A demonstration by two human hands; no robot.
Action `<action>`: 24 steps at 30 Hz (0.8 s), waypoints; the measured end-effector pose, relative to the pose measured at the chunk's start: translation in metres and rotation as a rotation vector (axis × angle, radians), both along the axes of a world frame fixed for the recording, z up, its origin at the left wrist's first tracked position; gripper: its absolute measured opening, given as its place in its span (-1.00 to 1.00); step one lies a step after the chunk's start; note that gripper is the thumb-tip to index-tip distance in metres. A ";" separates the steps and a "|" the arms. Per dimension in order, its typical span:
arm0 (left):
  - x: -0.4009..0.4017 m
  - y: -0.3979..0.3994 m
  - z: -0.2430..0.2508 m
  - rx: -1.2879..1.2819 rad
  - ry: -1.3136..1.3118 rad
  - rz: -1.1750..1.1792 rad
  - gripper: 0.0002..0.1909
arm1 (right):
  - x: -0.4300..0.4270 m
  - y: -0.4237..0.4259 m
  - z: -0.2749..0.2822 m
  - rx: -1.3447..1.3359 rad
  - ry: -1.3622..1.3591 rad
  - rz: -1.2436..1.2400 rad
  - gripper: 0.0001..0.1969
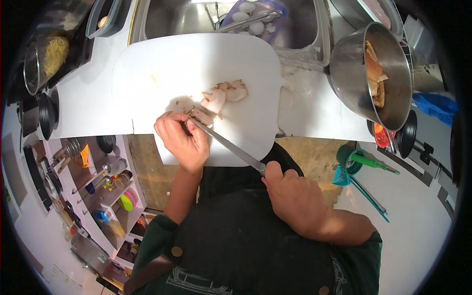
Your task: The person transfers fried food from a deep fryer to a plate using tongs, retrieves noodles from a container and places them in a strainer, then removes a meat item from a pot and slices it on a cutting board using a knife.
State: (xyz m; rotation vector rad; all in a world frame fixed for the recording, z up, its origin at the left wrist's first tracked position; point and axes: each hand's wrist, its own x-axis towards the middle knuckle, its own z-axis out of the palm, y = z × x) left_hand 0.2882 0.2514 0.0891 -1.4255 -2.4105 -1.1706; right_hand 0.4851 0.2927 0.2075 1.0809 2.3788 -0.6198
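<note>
My right hand (295,201) grips the handle of a long kitchen knife (232,146), its blade slanting up and left. At the tip end, the blade meets a small piece of cooked meat with a browned edge (202,117). My left hand (184,138) has its fingertips on that piece, thumb and fingers bent around its left side; part of the piece is hidden. Just beyond lie pale meat slices (223,95), overlapping on the white cutting board (155,55). The board's near edge sticks out over the counter edge toward my apron.
Behind the board is a metal sink (169,20) with a purple basket (274,31) of eggs and tongs (254,21). To the right, a tilted steel pot (344,70) holds browned meat pieces (375,72). A strainer of noodles (55,55) stands far left. Shelves (114,195) are below left.
</note>
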 end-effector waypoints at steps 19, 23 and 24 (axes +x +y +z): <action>-0.002 0.004 -0.001 0.068 0.062 -0.044 -0.90 | -0.006 0.030 -0.006 -0.429 0.048 -0.068 -0.84; -0.002 0.002 0.000 0.049 0.061 -0.061 -0.89 | -0.018 0.028 -0.029 -0.420 0.171 -0.064 -0.86; -0.002 0.003 0.000 0.051 0.063 -0.064 -0.89 | -0.026 0.027 -0.037 -0.417 0.172 -0.066 -0.86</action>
